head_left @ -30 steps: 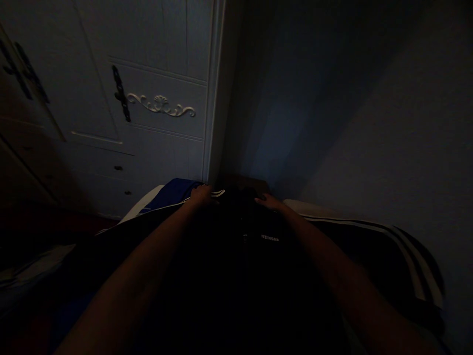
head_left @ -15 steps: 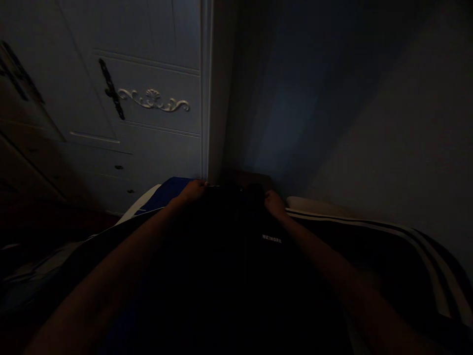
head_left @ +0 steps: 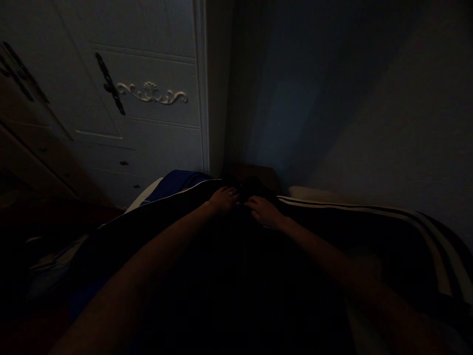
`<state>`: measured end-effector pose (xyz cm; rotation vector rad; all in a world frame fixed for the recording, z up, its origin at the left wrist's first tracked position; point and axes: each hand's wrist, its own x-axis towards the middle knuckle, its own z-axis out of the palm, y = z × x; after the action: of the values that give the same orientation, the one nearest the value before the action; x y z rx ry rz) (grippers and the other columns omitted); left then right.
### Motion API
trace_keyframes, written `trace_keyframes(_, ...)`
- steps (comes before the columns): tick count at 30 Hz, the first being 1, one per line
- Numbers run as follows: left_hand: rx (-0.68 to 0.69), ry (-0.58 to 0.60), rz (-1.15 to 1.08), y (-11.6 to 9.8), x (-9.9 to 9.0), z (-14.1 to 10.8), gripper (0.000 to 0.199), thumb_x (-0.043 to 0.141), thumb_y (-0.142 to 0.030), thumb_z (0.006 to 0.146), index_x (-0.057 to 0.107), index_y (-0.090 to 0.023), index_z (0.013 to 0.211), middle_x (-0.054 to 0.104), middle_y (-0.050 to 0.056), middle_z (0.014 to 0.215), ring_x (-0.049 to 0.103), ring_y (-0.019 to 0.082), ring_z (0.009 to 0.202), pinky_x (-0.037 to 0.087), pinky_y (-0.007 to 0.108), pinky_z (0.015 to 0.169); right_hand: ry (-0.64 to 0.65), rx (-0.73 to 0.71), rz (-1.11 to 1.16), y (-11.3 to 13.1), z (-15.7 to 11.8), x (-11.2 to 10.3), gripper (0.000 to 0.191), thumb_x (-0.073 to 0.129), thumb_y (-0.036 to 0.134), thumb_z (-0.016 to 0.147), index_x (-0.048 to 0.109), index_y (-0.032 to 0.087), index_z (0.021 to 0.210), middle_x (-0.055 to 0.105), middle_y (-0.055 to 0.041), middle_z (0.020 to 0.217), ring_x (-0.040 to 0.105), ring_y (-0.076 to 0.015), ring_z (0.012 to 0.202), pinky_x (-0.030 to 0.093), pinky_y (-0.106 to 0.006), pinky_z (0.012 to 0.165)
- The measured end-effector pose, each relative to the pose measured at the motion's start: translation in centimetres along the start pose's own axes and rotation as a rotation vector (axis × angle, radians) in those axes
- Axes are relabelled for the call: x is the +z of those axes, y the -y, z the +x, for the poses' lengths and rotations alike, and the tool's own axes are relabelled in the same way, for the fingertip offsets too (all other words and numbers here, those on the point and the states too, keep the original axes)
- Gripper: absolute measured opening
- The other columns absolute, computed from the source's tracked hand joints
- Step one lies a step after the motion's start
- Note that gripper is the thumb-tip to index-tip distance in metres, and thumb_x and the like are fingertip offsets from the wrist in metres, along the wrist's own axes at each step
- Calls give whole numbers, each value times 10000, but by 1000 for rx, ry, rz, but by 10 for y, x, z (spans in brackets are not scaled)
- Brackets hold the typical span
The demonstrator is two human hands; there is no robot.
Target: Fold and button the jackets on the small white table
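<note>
A black jacket (head_left: 244, 276) with white-striped sleeves and small pale lettering on the chest lies spread in front of me, its folds mostly lost in the dark. Close to its collar, my left hand (head_left: 224, 198), with a ring on one finger, has its fingers bent onto the cloth. My right hand (head_left: 263, 209) comes in from the other side, fingers closed at the black fabric and partly covering the lettering. The fingertips of both hands almost meet, and the exact grip is hard to make out.
Blue cloth (head_left: 177, 180) shows beyond the left sleeve. A white wardrobe (head_left: 162, 143) with dark handles and carved trim stands at the far left. Behind the jacket's collar is a brown surface (head_left: 258, 173), with a wall (head_left: 388, 138) to the right.
Both hands have moved inward from the jacket's shoulders to the middle below the collar. The left sleeve's white edge now shows up to the collar, and my right hand covers part of the lettering.
</note>
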<state>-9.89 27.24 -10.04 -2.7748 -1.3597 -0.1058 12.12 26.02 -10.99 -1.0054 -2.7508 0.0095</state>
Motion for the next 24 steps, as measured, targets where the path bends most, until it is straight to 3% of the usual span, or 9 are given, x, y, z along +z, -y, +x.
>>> trace_keyframes(6,-69,-13,-73,1,10,-5,469,328,-394,992,507,-188,1374,455,119,1489,366,247,1405,227,418,1155,80,-86,-163,-3,-19,-9,667,474,61,859,391,268,1488,562,-140,1203,550,-222,984,443,-395,877)
trace_keyframes(9,-101,-3,-104,-4,6,-3,444,384,-362,973,529,-180,1351,467,117,1479,369,244,1401,213,411,1166,137,-131,-170,3,-16,-14,616,493,74,877,461,332,1435,505,-129,1335,545,-232,1061,423,-393,911)
trace_keyframes(11,-137,-2,-116,-12,0,-4,403,418,-308,951,567,-172,1300,499,122,1447,391,253,1382,237,412,1157,177,-89,-152,5,-13,-16,486,522,118,889,570,294,1339,526,-122,1335,549,-232,1073,420,-368,920)
trace_keyframes(15,-270,-34,-148,-38,-17,-17,326,416,-256,930,653,-137,1118,615,160,1249,548,279,1206,428,394,1003,175,35,-139,-1,-15,-17,304,498,175,921,660,173,1178,600,-128,1257,563,-219,1064,421,-319,924)
trace_keyframes(19,-418,-108,-173,-76,-28,-48,352,385,-288,947,611,-132,1168,630,160,1193,612,270,1074,495,377,882,107,-11,-157,-8,-24,-17,310,449,187,947,656,108,1164,589,-158,1303,562,-235,1116,416,-370,973)
trace_keyframes(24,-399,-229,-270,-123,-16,-92,556,482,-506,917,511,-141,1335,503,177,1427,465,306,1315,429,430,1034,99,-215,-169,-10,-31,-29,262,491,163,909,718,121,1031,597,-161,1316,529,-286,1224,387,-464,1031)
